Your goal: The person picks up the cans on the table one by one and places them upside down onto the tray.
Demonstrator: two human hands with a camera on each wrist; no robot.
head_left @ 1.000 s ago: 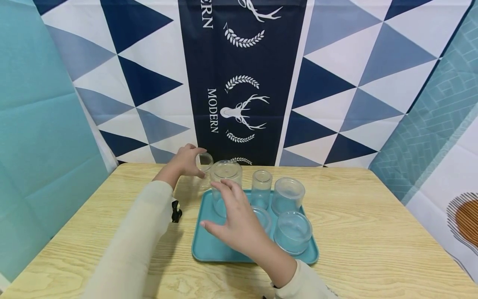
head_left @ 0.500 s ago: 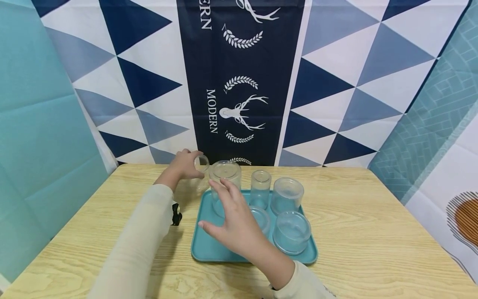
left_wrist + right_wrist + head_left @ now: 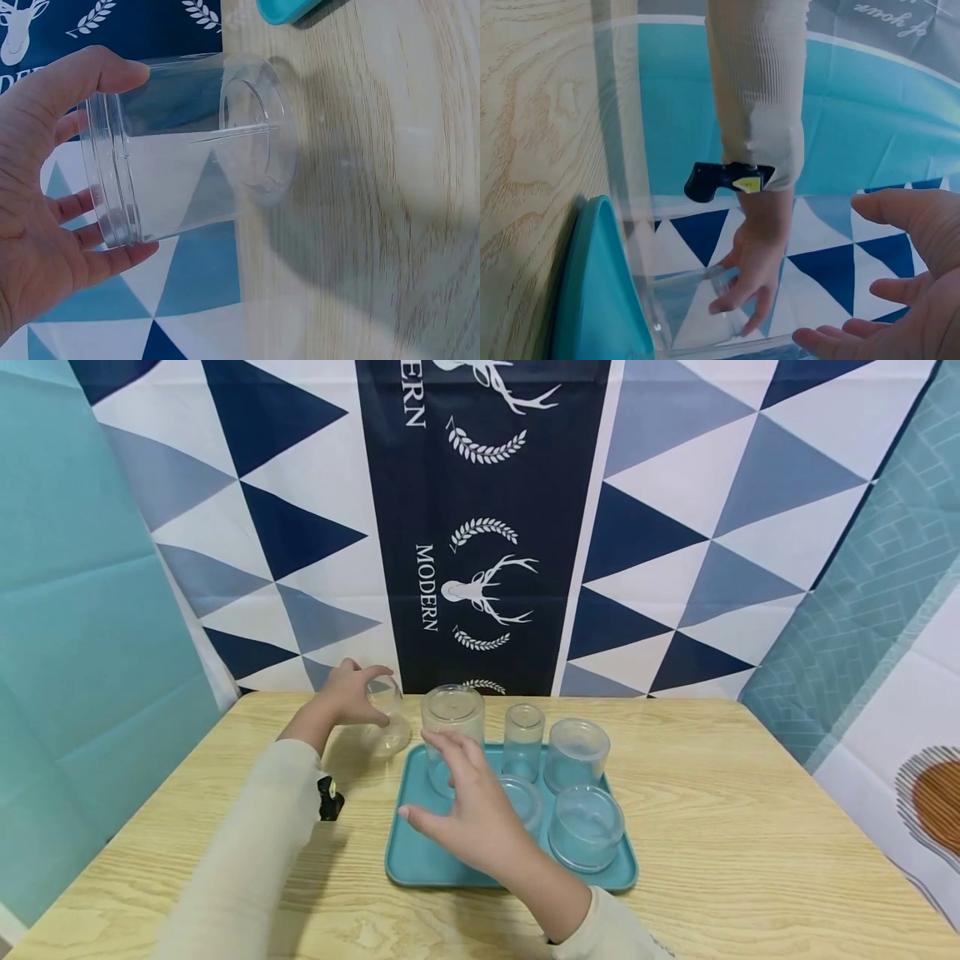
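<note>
At the back left of the table, my left hand [image 3: 345, 695] grips a clear plastic jar [image 3: 390, 737] by its ridged top rim. In the left wrist view, the thumb and fingers of the left hand [image 3: 37, 180] curl round the rim of the upright jar [image 3: 184, 150], whose base is at the wood surface; whether it fully touches is hard to tell. My right hand [image 3: 483, 806] hovers over the teal tray [image 3: 420, 864] with fingers spread, holding nothing. The right wrist view shows the right hand [image 3: 919, 300] with its fingers apart. A tall wide jar [image 3: 453, 706] stands behind it.
On the tray are also a narrow clear jar [image 3: 523, 739], a medium jar [image 3: 579, 747], a shallow round container [image 3: 587, 828] and another low container [image 3: 527, 800] partly hidden by the right hand. A patterned cloth [image 3: 637, 585] hangs behind the wooden table [image 3: 720, 827].
My left hand has moved left with the jar, away from the tray and the tall jar. The right hand stays nearly still over the tray.
</note>
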